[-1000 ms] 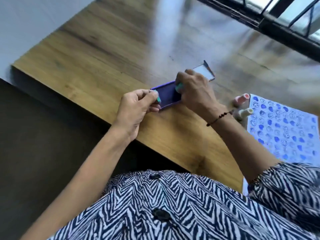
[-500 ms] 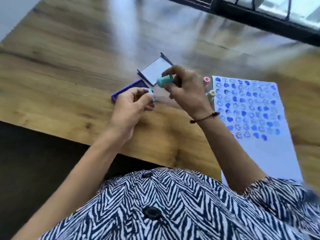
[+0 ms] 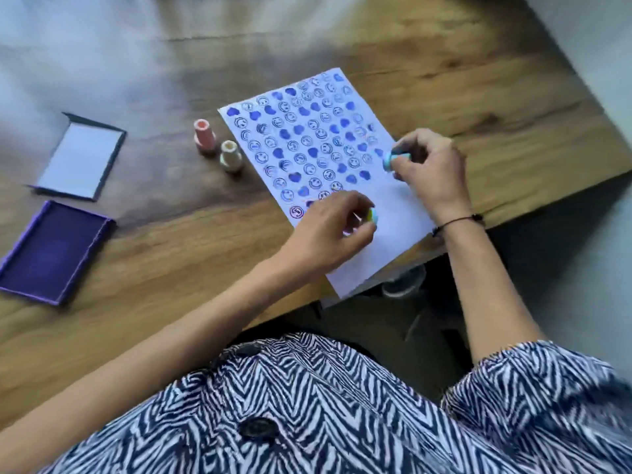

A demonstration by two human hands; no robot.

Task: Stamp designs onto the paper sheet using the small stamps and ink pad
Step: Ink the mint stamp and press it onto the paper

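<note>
Mostly the paper sheet [image 3: 393,213] is already covered: rows of blue smiley faces and solid blue hearts fill its upper part, and the lower part is bare white. It lies slanted on the wooden table [image 3: 444,80], with one corner reaching over the near edge. The left hand [image 3: 328,230] is over the lower rows, fingers closed around a small stamp [image 3: 372,215] of which only a light blue and yellow end shows. The right hand [image 3: 429,169] is at the right edge of the sheet, fingers pinched on a light blue round stamp [image 3: 393,158]. Just left of the sheet stand two more stamps, upright, a pink one [image 3: 204,136] and a cream one [image 3: 230,155], both with a narrow neck. Far left lies the open ink pad [image 3: 54,251], dark purple and rectangular, and behind it its lid [image 3: 80,160] with a pale inside. The wood has brown grain and shines under light.
</note>
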